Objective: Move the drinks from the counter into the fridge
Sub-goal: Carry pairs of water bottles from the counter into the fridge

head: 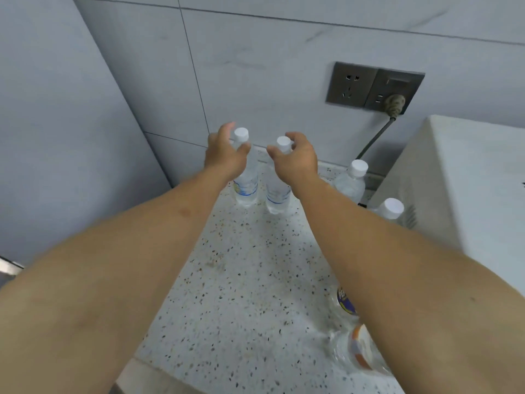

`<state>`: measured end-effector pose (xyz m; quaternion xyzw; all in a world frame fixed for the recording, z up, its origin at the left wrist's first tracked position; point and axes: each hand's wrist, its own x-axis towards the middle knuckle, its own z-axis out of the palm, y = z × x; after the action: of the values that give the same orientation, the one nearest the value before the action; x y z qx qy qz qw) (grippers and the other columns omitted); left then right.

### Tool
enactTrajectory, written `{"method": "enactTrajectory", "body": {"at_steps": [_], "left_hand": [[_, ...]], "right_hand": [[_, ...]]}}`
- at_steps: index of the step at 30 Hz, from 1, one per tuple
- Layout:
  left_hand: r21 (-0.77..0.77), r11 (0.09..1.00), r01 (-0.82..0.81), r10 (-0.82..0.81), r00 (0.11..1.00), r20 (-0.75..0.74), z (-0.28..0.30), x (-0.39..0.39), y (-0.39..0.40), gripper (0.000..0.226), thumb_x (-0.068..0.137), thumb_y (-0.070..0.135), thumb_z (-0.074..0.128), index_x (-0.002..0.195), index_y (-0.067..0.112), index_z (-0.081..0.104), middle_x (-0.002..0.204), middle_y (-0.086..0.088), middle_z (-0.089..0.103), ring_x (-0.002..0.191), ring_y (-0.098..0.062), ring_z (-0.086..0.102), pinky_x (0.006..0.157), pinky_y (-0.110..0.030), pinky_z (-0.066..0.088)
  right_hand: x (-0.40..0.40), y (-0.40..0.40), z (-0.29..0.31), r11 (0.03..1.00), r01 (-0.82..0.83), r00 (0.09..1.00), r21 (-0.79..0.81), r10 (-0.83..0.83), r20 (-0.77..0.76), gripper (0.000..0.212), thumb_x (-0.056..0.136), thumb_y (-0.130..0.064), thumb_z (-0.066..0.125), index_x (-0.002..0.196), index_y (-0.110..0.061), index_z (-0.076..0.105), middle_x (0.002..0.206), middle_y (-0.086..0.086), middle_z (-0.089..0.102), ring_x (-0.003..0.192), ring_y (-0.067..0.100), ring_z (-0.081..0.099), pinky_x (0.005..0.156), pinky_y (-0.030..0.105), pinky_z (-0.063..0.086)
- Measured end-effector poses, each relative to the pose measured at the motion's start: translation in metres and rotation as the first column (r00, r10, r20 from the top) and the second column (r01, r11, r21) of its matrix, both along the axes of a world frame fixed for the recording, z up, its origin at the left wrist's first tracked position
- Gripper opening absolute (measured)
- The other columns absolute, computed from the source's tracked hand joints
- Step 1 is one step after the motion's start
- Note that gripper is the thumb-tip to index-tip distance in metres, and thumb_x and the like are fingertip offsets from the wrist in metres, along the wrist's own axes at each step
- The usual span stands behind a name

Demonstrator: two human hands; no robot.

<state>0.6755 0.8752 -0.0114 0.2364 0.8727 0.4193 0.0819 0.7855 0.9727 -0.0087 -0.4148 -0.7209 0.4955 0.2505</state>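
Two upright clear plastic water bottles with white caps at the far end of the speckled white terrazzo bench (241, 280), close to the grey tiled wall (255, 66): left bottle (245, 183), right bottle (277, 191), just beside each other.

Left hand (224, 155): at the neck of the left bottle, fingers curled, thumb on the near side; firm grip or mere contact cannot be told.

Right hand (295, 159): at the neck of the right bottle, fingers spread and curved around the cap; contact cannot be told.

Two more white-capped clear bottles (350, 180) (390, 210) to the right, beside a white appliance (454, 180). Further clear bottles with coloured labels (358, 345) at the near right, partly hidden by the right forearm.

Dark double wall socket (373, 86), grey plug and cable inserted.
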Motion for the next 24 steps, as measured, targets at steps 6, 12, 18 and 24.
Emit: {"method": "enactTrajectory", "body": {"at_steps": [6,12,18,24], "left_hand": [[-0.094,0.983,0.158,-0.174,0.965,-0.194,0.007,-0.003,-0.009,0.038,0.088,0.033,0.071,0.121,0.02,0.056,0.121,-0.004,0.059,0.106,-0.026,0.056,0.081,-0.033,0.043],[-0.03,0.998,0.049,-0.054,0.98,-0.19,-0.005,0.034,-0.04,0.023,0.09,0.02,0.065,0.112,0.016,0.067,0.122,-0.006,0.055,0.103,-0.022,0.056,0.081,-0.026,0.037],[0.211,0.963,-0.165,0.175,0.984,-0.03,-0.035,0.103,-0.105,0.024,0.085,0.018,0.069,0.108,0.016,0.071,0.115,-0.002,0.056,0.091,-0.013,0.059,0.079,-0.026,0.05],[0.305,0.93,-0.204,0.221,0.975,-0.022,-0.026,0.144,-0.146,0.024,0.084,0.023,0.073,0.107,0.029,0.07,0.102,0.015,0.051,0.089,-0.004,0.06,0.08,-0.024,0.052]], "right_hand": [[0.005,-0.001,0.007,0.988,-0.085,0.978,0.132,0.058,0.199,0.029,0.085,-0.035,0.076,0.107,-0.024,0.06,0.111,0.003,0.063,0.1,0.025,0.062,0.082,0.037,0.054],[0.032,-0.029,0.009,0.973,-0.09,0.969,0.212,0.037,0.244,0.029,0.09,-0.024,0.072,0.115,-0.016,0.061,0.125,0.006,0.051,0.098,0.022,0.058,0.077,0.03,0.046],[0.088,-0.097,-0.017,0.976,-0.022,1.0,0.217,0.022,0.004,0.018,0.09,-0.009,0.067,0.107,-0.012,0.06,0.114,0.003,0.05,0.076,-0.004,0.051,0.065,0.004,0.038],[0.122,-0.129,-0.017,0.977,-0.022,0.995,0.211,0.042,-0.093,0.021,0.09,-0.013,0.071,0.109,-0.013,0.062,0.107,0.001,0.052,0.067,-0.007,0.05,0.067,0.002,0.038]]}}
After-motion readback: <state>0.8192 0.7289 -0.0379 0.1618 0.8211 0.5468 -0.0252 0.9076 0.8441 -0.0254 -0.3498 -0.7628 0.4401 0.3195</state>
